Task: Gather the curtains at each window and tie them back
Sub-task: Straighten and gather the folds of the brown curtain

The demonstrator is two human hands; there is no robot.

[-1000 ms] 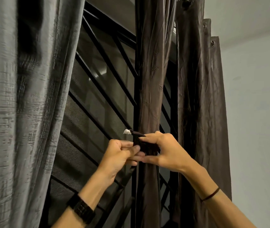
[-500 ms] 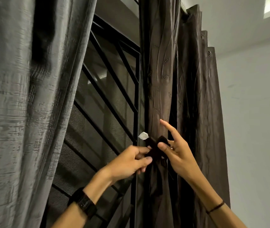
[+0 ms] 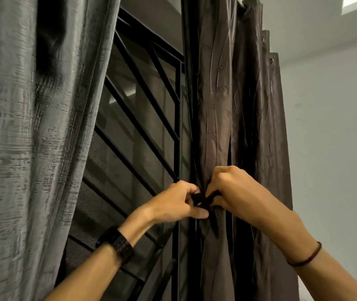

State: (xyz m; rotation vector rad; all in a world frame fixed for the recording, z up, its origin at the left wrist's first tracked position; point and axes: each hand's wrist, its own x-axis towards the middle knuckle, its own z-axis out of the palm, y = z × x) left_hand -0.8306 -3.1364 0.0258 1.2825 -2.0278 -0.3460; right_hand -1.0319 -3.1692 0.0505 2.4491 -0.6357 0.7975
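from my head camera: my left hand [image 3: 173, 203] and my right hand [image 3: 236, 192] meet at the gathered brown curtain [image 3: 214, 118], just right of the black window grille [image 3: 142, 127]; both sets of fingers are curled tight, pinching the dark tie-back [image 3: 202, 199] where its ends cross against the fabric; the curtain is bunched narrow there; a grey curtain [image 3: 32, 127] hangs at left; a black watch [image 3: 119, 243] sits on my left wrist, a thin band [image 3: 305, 256] on my right.
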